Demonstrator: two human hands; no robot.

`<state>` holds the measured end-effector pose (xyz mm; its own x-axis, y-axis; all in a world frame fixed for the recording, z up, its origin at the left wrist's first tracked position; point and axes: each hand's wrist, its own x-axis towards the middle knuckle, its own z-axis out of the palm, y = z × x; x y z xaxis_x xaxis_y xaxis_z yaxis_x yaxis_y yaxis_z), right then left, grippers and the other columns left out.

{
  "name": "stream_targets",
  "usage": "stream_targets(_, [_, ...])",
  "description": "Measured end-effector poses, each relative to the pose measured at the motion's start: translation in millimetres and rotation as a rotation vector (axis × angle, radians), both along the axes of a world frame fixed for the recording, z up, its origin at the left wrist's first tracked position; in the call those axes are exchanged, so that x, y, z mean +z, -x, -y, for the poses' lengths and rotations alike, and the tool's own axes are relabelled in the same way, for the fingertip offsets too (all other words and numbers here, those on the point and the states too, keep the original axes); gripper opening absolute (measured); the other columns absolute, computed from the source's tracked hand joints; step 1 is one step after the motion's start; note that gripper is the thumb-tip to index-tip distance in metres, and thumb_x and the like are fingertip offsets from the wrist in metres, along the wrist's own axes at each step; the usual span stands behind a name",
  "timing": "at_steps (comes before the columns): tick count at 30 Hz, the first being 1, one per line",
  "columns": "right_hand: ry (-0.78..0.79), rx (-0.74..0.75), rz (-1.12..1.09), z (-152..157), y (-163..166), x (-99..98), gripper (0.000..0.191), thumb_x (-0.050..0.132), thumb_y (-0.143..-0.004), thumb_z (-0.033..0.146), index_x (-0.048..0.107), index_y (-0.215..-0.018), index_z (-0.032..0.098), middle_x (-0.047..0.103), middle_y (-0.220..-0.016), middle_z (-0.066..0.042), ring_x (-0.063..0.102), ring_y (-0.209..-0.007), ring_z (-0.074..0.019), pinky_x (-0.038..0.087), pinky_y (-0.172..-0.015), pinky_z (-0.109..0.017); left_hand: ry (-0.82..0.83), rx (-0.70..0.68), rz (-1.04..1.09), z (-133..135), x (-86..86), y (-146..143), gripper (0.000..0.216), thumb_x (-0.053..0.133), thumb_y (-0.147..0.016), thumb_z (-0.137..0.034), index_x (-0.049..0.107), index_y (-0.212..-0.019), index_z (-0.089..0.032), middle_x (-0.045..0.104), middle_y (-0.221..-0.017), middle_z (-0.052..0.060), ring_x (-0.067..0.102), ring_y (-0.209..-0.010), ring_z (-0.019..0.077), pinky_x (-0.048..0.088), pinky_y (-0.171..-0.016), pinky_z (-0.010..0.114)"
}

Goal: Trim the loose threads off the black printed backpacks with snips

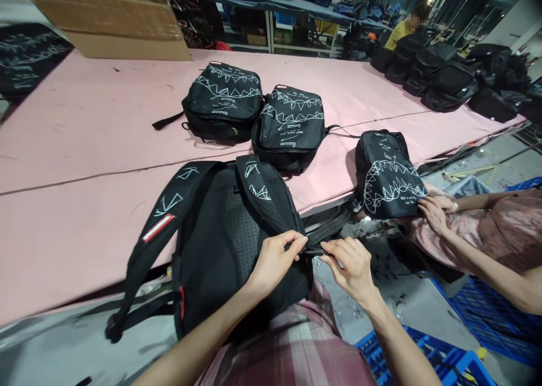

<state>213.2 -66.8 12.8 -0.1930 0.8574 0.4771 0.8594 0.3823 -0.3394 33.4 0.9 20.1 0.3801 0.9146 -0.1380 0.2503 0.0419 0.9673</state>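
A large black backpack (212, 245) leans against the table edge at my lap, its padded back and shoulder straps facing me. White scribbled marks cover the straps, and the left one (163, 205) carries a red and white label. At the backpack's right side my left hand (275, 259) pinches a thin black strap. My right hand (349, 264) pinches the same strap a short way to the right, so a small stretch of it shows between my fingertips. The strap's exact end is hidden by my fingers.
Two black bags (226, 95) (292, 123) with white drawings lie on the pink table (97, 121). To the right, a co-worker's hands (434, 211) hold another patterned bag (389, 171). A cardboard box (127, 27), piled black bags (449, 81) and blue crates (478, 318) stand around.
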Motion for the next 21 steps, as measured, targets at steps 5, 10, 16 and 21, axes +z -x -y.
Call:
stream_targets(5, [0.016, -0.013, -0.105, -3, 2, -1.0, 0.015, 0.059, -0.083, 0.023, 0.062, -0.097, 0.018, 0.068, -0.088, -0.004, 0.058, -0.075, -0.0164, 0.04, -0.067, -0.031, 0.076, 0.14, 0.046, 0, 1.8, 3, 0.02, 0.057, -0.076, -0.035, 0.06, -0.084, -0.017, 0.059, -0.053, -0.005, 0.049, -0.04, 0.0077, 0.039, -0.043, 0.018])
stream_targets(10, [0.015, -0.009, -0.167, -7, 3, -0.9, 0.015, 0.059, -0.083, 0.024, 0.063, -0.096, 0.019, 0.069, -0.086, -0.004, 0.058, -0.074, -0.0165, 0.041, -0.066, -0.031, 0.039, 0.165, 0.028, 1, -1.3, 6, 0.018, 0.059, -0.075, -0.033, 0.058, -0.067, -0.017, 0.051, -0.043, -0.008, 0.043, -0.031, 0.0053, 0.035, -0.036, 0.015])
stream_targets(16, [0.043, -0.006, -0.154, -9, 6, 0.3, 0.015, 0.058, -0.084, 0.026, 0.063, -0.095, 0.018, 0.069, -0.085, -0.005, 0.058, -0.072, -0.0164, 0.042, -0.066, -0.031, -0.011, 0.214, 0.084, 2, -6.2, 10, 0.015, 0.065, -0.071, -0.031, 0.064, -0.065, -0.017, 0.06, -0.054, -0.005, 0.045, -0.033, 0.0036, 0.036, -0.037, 0.014])
stream_targets(21, [0.049, -0.016, -0.156, -10, 8, 1.8, 0.014, 0.056, -0.085, 0.027, 0.065, -0.093, 0.018, 0.069, -0.082, -0.004, 0.058, -0.071, -0.016, 0.042, -0.065, -0.03, -0.053, 0.243, 0.155, 1, -7.2, 10, 0.016, 0.066, -0.069, -0.03, 0.065, -0.063, -0.015, 0.066, -0.084, 0.001, 0.047, -0.037, 0.0026, 0.038, -0.036, 0.016])
